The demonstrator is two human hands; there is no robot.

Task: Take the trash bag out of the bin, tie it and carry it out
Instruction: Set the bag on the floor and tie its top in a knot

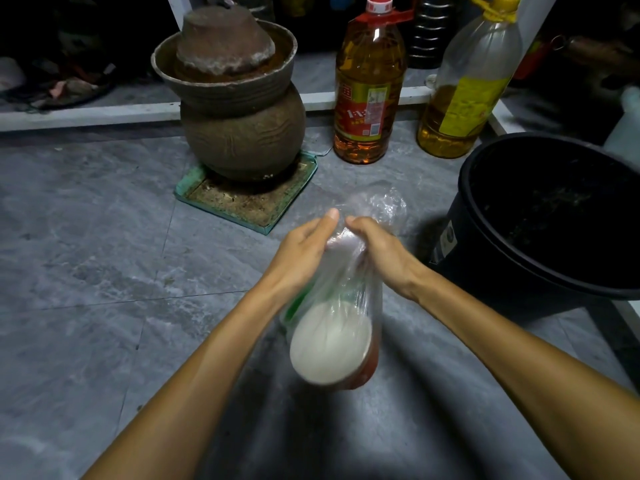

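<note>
A clear plastic trash bag [337,327] hangs between my hands above the grey tile floor. A white round container and something red and green show through it. My left hand [304,251] grips the bag's neck from the left. From the right, my right hand [377,251] pinches the same gathered neck, and loose plastic fans out above my fingers. The black bin [485,237] stands to the right on the floor, with no bag in it and a dark inside.
A brown clay jar [239,109] with a lid stands on a green tray [239,202] ahead. Two oil bottles, one red-labelled [367,95] and one yellow-labelled [464,95], stand beside it. A white ledge [86,116] borders a dark shelf behind.
</note>
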